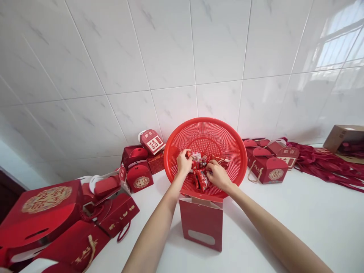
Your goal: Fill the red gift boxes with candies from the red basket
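Packet heap: wrapped sweets-style packets (202,179), mostly red, jumbled in the near half of the red basket (167,159); no single long axis for the heap.
Nearest packet: its long axis runs roughly near to far, slightly tilted; it lies just left and near of the right fingertips, so the right hand is the closer one.
Left hand: the left hand (184,163) is at the left edge of the heap, its grip apparently pinching a small red packet (188,153) at the fingertips.
Right hand: the right hand (218,175) reaches in from the right, fingers curled down on the heap; cannot tell whether its grip has closed on a packet.
Heap relative to grips: between the two hands, touching or just beside the fingertips of each.
Open box: the red box (200,218) stands upright on the worktop (307,223), near side of the basket, between the forearms, top open. It lies nearer than both hands; contact with the basket rim cannot be confirmed.
Left side: red gift boxes (139,178), stacked and crowded.
Right side: more gift boxes (273,170), then dark red ribbons (321,163) and a cardboard carton (339,139).
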`<state>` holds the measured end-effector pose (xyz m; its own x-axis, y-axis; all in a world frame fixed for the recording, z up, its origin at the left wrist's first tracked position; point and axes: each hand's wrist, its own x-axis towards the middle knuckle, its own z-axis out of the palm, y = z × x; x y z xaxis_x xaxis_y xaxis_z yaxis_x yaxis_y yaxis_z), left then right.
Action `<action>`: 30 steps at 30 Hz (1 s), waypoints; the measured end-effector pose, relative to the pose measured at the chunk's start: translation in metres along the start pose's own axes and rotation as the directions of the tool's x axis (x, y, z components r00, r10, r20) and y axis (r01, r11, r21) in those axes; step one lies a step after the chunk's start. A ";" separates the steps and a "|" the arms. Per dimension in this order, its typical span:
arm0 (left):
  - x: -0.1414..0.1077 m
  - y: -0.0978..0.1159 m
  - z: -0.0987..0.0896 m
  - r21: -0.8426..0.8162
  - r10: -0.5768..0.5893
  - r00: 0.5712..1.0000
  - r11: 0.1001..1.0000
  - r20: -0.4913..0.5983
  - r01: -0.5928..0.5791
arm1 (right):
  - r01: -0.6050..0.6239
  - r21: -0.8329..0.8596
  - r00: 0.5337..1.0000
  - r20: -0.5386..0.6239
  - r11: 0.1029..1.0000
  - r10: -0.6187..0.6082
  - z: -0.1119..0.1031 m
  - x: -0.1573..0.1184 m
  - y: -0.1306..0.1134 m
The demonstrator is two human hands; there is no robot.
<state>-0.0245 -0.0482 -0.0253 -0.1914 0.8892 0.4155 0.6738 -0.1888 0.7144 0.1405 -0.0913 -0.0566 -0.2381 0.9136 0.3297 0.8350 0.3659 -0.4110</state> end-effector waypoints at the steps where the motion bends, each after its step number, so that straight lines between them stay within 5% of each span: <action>1: 0.000 0.002 0.000 -0.005 0.001 1.000 1.000 0.001 -0.001 | 0.001 0.035 1.000 -0.024 0.999 0.000 0.002 0.000 0.002; 10: 0.001 0.017 -0.012 -0.200 0.045 0.999 0.979 0.030 -0.038 | 0.012 0.258 0.987 -0.158 0.966 0.030 0.006 0.006 0.018; 16: -0.004 0.015 -0.028 -0.073 0.172 0.970 0.984 0.173 -0.162 | 0.019 0.308 0.983 -0.179 0.951 0.038 -0.016 0.010 0.015; 22: -0.017 0.005 -0.022 0.097 0.160 0.918 0.973 0.364 -0.208 | -0.018 0.165 0.997 -0.070 0.986 0.030 -0.014 0.010 0.018; 26: -0.014 0.000 -0.016 0.002 0.120 0.925 0.992 0.360 -0.129 | -0.017 0.155 1.000 -0.008 0.988 0.018 -0.006 0.009 0.022; 30: -0.006 -0.009 -0.010 -0.252 0.059 0.926 0.967 0.372 0.040 | -0.063 0.337 0.994 -0.058 0.939 0.088 -0.008 0.012 0.020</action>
<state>-0.0366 -0.0556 -0.0286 0.1279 0.9677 0.2174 0.4645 -0.2521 0.8489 0.1585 -0.0743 -0.0536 -0.1348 0.9303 0.3411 0.6320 0.3458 -0.6935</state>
